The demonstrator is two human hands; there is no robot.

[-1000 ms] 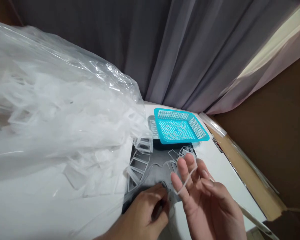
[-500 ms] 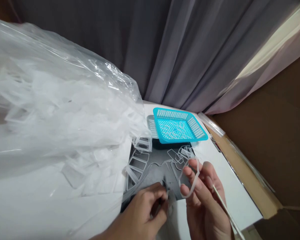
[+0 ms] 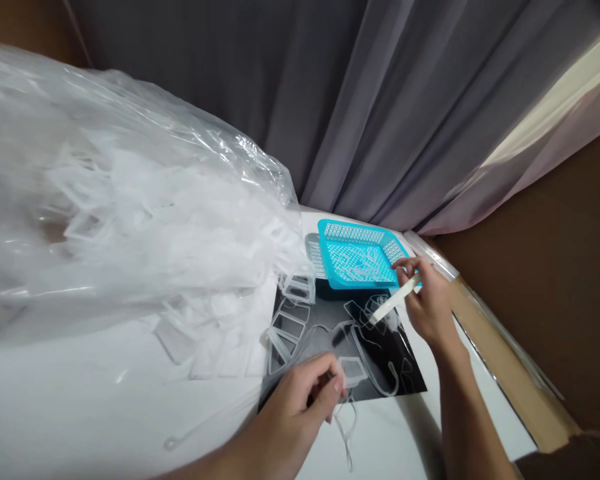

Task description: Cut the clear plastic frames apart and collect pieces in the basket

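Note:
My left hand (image 3: 313,393) is closed at the near edge of a black sheet (image 3: 330,307), pinching a translucent four-sided frame (image 3: 353,371). Thin loose strips (image 3: 347,427) hang or lie just below its fingers. Over the right rim of the turquoise basket (image 3: 330,267), my right hand (image 3: 420,290) is closed on a pale, flat stick (image 3: 395,300) that slants down to the left. Whether its fingertips also hold a small piece is unclear. Several clear frames lie inside the basket. More frames and thin scraps (image 3: 380,307) are spread on the black sheet.
A big clear plastic bag (image 3: 180,220) full of whitish translucent pieces covers the left side of the white table (image 3: 105,420). Behind the table hangs a grey curtain (image 3: 300,87). Brown cardboard (image 3: 525,373) runs along the right edge.
My right hand has moved up and away to the basket's rim, and the translucent loop no longer hangs on its fingers. A frame now shows at my left fingertips. The view has shifted slightly.

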